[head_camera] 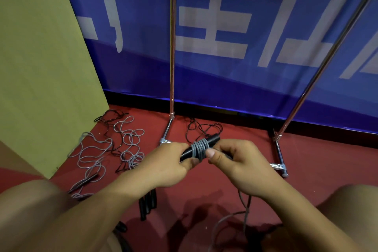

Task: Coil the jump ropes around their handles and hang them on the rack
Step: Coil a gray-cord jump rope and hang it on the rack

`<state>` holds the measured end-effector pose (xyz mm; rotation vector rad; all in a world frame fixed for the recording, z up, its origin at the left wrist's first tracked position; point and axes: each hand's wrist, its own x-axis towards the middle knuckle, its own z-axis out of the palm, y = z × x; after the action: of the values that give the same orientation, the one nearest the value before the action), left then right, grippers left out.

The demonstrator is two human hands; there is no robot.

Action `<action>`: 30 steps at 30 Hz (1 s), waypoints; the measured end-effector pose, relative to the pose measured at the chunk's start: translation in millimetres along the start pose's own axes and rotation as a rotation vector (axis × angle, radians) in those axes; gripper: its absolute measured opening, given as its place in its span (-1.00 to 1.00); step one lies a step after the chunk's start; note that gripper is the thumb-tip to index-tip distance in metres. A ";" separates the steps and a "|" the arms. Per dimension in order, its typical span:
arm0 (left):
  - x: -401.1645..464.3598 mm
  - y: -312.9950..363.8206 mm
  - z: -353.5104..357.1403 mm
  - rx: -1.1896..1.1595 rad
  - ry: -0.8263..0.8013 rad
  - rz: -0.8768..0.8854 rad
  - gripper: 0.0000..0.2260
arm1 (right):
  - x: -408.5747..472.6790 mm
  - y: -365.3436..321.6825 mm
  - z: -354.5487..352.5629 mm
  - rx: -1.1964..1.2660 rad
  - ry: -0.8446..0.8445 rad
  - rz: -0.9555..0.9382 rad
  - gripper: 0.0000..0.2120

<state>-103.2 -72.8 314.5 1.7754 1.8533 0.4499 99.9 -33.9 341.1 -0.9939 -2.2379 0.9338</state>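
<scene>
Black handles (211, 141) wrapped in grey rope (200, 147) are being gripped by the left hand (169, 162) and pinched by the right hand (235, 162).

Handles (204, 145): matt black, look like foam or rubber. Grey rope (199, 148) wound on them: smooth, slightly glossy plastic coating. Rack poles (172, 47): polished chrome metal, shiny. Floor (235, 149): matt red, fine-textured. Box (41, 57): plain matt cardboard. Blue banner (225, 80): smooth printed sheet, faint sheen.
</scene>
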 end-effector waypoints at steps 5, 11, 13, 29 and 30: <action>-12.2 15.0 1.0 0.106 -0.045 0.177 -0.84 | 5.7 4.0 1.0 -0.059 0.116 0.019 -0.59; -10.1 11.3 0.0 0.079 -0.031 0.297 -0.83 | 8.2 7.9 -9.5 -0.132 0.223 0.032 -0.60; -10.9 11.8 0.1 0.065 -0.030 0.316 -0.82 | 9.1 10.2 -13.9 -0.200 0.256 0.025 -0.61; -21.0 21.8 -10.5 -0.206 -0.199 0.294 -0.93 | 14.0 12.6 -19.8 0.021 0.287 0.131 -0.59; -22.6 22.5 -11.8 -0.225 -0.216 0.290 -0.97 | 14.0 13.2 -20.3 0.064 0.267 0.147 -0.60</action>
<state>-91.8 -92.0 340.2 1.8608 1.3491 0.5285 110.9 -8.7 346.3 -1.1908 -1.9241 0.8718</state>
